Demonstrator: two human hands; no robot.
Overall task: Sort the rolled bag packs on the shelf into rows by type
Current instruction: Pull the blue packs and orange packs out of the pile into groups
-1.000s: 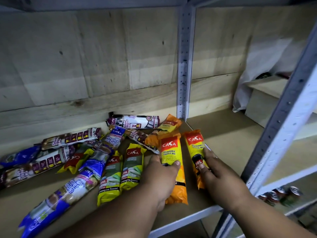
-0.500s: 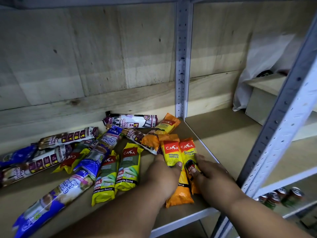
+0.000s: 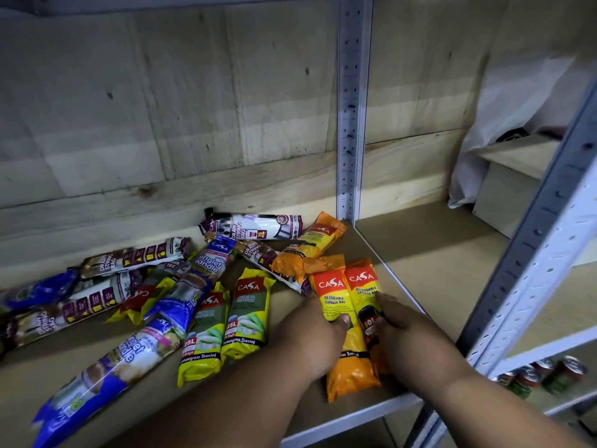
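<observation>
Two orange-and-yellow rolled packs lie side by side at the shelf's right end. My left hand (image 3: 318, 337) grips the left orange pack (image 3: 350, 360) with the thumb across its front. My right hand (image 3: 408, 331) holds the right orange pack (image 3: 363, 286) pressed against the first one. A third orange pack (image 3: 311, 245) lies slanted behind them. Two green-and-yellow packs (image 3: 248, 313) lie parallel to the left. Blue singlet-handle packs (image 3: 106, 370) and maroon draw-string packs (image 3: 255, 226) are scattered further left and behind.
The wooden shelf board (image 3: 323, 415) ends at a white metal front edge. A perforated metal upright (image 3: 350, 108) stands at the back, another upright (image 3: 542, 260) at the front right. Beyond lies the neighbouring shelf bay (image 3: 436, 253). Cans (image 3: 546, 375) sit on the shelf below.
My right hand slid the right orange pack leftward until it met the pack under my left hand. The two now lie together.
</observation>
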